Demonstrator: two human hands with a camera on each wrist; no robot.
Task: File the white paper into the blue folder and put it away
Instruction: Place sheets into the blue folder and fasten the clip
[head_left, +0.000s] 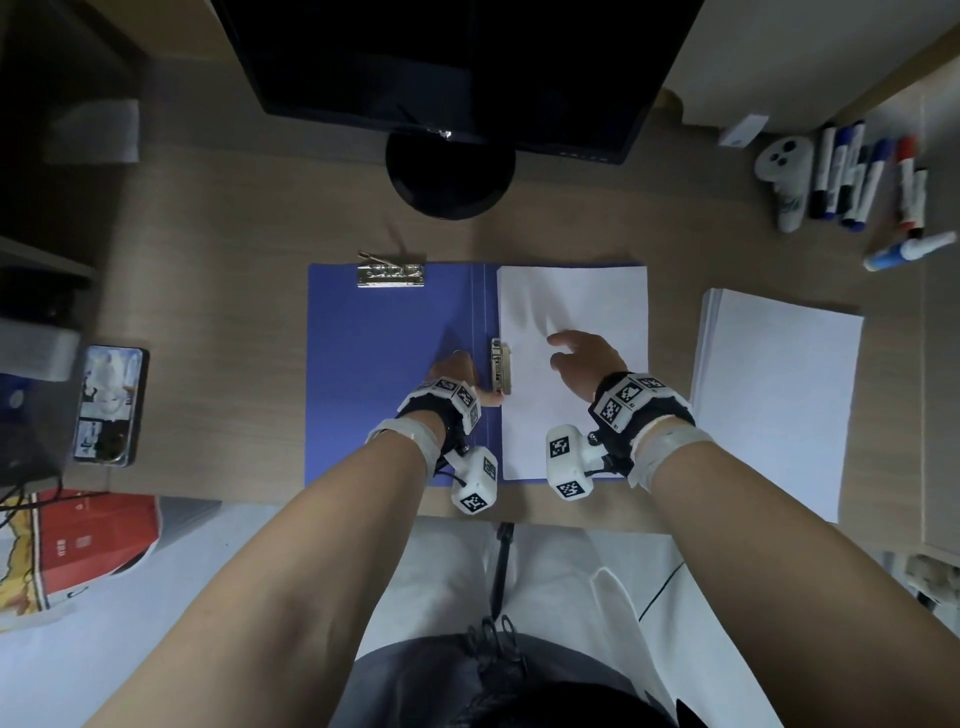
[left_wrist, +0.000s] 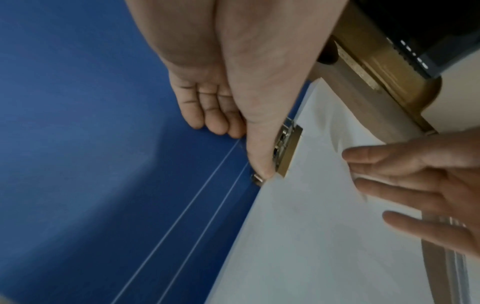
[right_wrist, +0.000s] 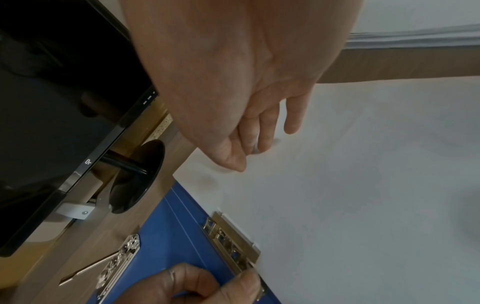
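Tabletop (head_left: 234, 234) mid-frame: folder (head_left: 384, 374) lay open, paper (head_left: 571, 291) under clip (head_left: 501, 371). Left hand (head_left: 457, 371) thumbed the clip lever; right hand (head_left: 584, 364) splayed, flattening paper. Next: latch, close cover.

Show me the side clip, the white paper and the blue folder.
side clip (head_left: 501, 373), head view, middle of its metal bar.
white paper (head_left: 571, 291), head view, upper bare part.
blue folder (head_left: 374, 364), head view, bare left panel.

Black monitor (head_left: 457, 67) stands far centre, markers (head_left: 872, 182) far right, a phone (head_left: 109, 405) lying left.
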